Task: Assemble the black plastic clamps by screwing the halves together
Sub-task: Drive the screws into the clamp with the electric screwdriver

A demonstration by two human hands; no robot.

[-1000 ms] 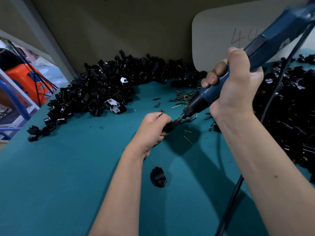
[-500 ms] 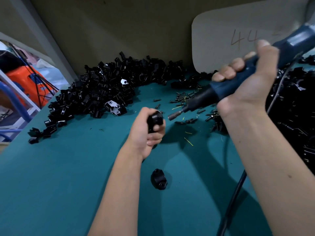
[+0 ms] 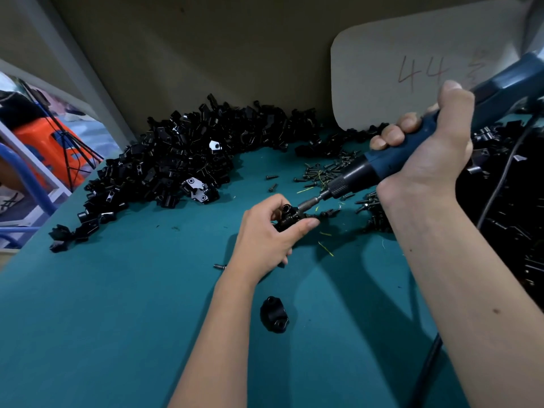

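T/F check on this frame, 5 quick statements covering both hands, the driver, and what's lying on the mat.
1. The right hand grips the blue electric screwdriver. True.
2. The left hand lies flat and holds nothing. False: it holds a black clamp.
3. The driver bit meets the clamp in the left hand. True.
4. A lone clamp piece lies on the teal mat near the left forearm. True.
5. The loose screws lie in a tray. False: they are scattered on the mat.
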